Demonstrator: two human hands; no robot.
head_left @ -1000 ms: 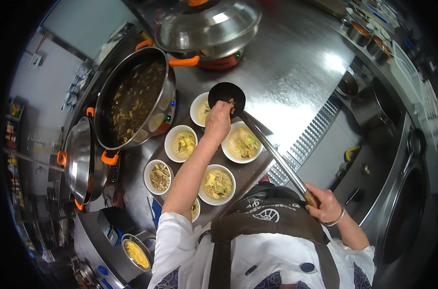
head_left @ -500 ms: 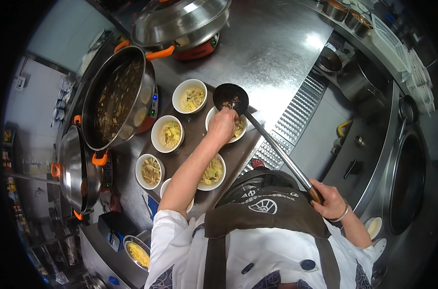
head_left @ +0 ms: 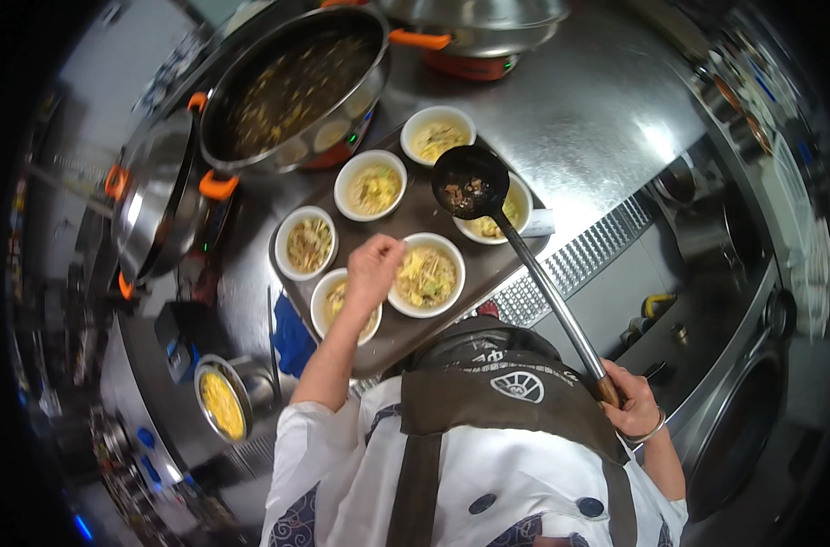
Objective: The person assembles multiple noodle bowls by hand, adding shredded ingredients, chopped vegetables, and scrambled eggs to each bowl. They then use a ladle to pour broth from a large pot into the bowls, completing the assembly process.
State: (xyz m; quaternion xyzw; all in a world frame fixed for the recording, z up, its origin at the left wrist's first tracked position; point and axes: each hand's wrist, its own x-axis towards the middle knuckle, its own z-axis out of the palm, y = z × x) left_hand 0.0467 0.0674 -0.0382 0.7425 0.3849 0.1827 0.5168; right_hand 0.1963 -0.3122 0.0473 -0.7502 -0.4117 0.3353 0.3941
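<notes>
My right hand is wrapped round the wooden grip of a long-handled black ladle. Brown bits of food lie in the ladle's bowl, which hangs over the right side of a brown tray. My left hand has its fingertips pinched together; whatever they may hold is too small to make out. It hovers between two white bowls, the near right one and the near left one, partly covering the latter. Several white bowls with pale strips and yellow-green food stand on the tray.
A wide steel pot of dark broth stands beyond the tray, with a lidded pot at left and another at the far right. A metal bowl of yellow food sits lower left, near a blue cloth.
My left hand has moved from the ladle's bowl toward me, over the near bowls. The ladle remains in my right hand. The whole view has shifted and turned.
</notes>
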